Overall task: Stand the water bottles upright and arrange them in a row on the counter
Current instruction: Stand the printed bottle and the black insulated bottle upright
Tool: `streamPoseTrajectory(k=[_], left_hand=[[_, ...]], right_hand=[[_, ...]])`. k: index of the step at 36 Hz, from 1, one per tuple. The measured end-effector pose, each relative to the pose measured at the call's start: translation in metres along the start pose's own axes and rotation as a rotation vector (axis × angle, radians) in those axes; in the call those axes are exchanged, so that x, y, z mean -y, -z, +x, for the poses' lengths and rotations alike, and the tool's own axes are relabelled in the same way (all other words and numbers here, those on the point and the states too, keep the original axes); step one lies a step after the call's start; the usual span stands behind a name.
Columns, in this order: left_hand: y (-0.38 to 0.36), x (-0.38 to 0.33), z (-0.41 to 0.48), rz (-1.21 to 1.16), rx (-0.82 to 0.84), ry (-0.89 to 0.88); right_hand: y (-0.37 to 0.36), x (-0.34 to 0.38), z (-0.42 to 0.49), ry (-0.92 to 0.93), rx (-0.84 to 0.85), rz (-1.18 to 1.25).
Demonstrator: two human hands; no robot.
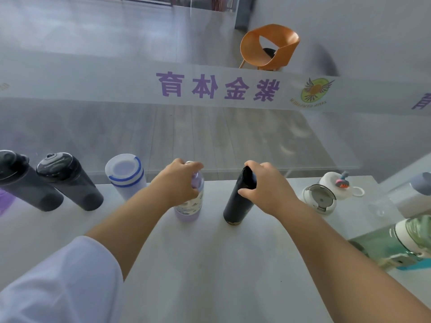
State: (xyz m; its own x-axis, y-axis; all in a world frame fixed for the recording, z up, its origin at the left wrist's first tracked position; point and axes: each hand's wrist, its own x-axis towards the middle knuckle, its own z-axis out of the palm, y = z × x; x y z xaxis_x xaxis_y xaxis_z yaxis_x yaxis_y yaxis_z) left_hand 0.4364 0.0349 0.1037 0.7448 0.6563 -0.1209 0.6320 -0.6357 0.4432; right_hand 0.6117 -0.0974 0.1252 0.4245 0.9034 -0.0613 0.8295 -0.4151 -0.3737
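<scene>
Two bare hands grip two bottles at the middle of a white counter (210,264), both standing upright with their long axes vertical and caps toward the camera. The left hand (179,183) is closed around the neck of a lilac bottle (189,206) with a patterned band; the right hand (263,185) is clamped over the top of a slim black bottle (238,201) just beside it. To the left, along the counter's far edge, stand a white bottle (127,176) with blue rings on its lid, and two dark shakers (70,180) (21,180), all upright in a line with the held pair. To the right, a white lidded cup (320,199) and a white bottle top (338,184) with a small coloured figure sit near the counter's far corner. At the right edge a green-tinted bottle (396,238) lies on its side, long axis running left to right. A white sleeve (58,283) covers the upper left arm. Behind the counter rises a glass partition (210,136) bearing a frosted band with purple characters, seen reversed, and a round logo (313,92). Beyond it are a grey plank floor and an orange chair (270,46).
</scene>
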Motion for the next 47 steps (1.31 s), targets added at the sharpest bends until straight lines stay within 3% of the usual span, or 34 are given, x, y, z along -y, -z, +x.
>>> streamPoseTrajectory(k=[11, 29, 47], left_hand=[[0.013, 0.013, 0.016, -0.111, -0.004, 0.118], [0.017, 0.019, 0.021, -0.12, -0.009, 0.122], [0.014, 0.022, 0.015, -0.057, -0.028, 0.096]], right_hand=[[-0.003, 0.017, 0.033, 0.044, -0.002, 0.019], [-0.011, 0.027, 0.056, 0.054, -0.04, -0.003], [-0.008, 0.03, 0.056, 0.022, 0.051, -0.055]])
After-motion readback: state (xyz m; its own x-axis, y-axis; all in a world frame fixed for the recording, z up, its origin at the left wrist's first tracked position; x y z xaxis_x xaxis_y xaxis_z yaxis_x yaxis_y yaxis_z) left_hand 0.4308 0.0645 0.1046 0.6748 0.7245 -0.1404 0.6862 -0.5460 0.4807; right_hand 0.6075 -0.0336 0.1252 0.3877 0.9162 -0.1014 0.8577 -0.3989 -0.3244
